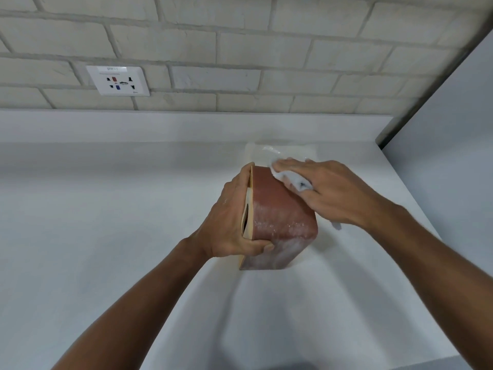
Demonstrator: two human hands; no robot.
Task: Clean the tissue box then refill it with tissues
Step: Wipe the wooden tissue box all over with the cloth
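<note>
A brown tissue box [282,217] stands on its side on the white counter, its tan slotted top facing left. White dust streaks its brown faces. My left hand [232,220] grips the box from the left, thumb curled over the near edge. My right hand [328,188] lies flat on the box's far upper edge and presses a white cloth [290,180] against it. Behind the box lies a clear-wrapped pack of white tissues [280,153], partly hidden by my right hand.
The white counter [120,209] runs back to a brick-pattern wall with a power socket [118,80] at the upper left. A grey panel [453,129] borders the counter's right side.
</note>
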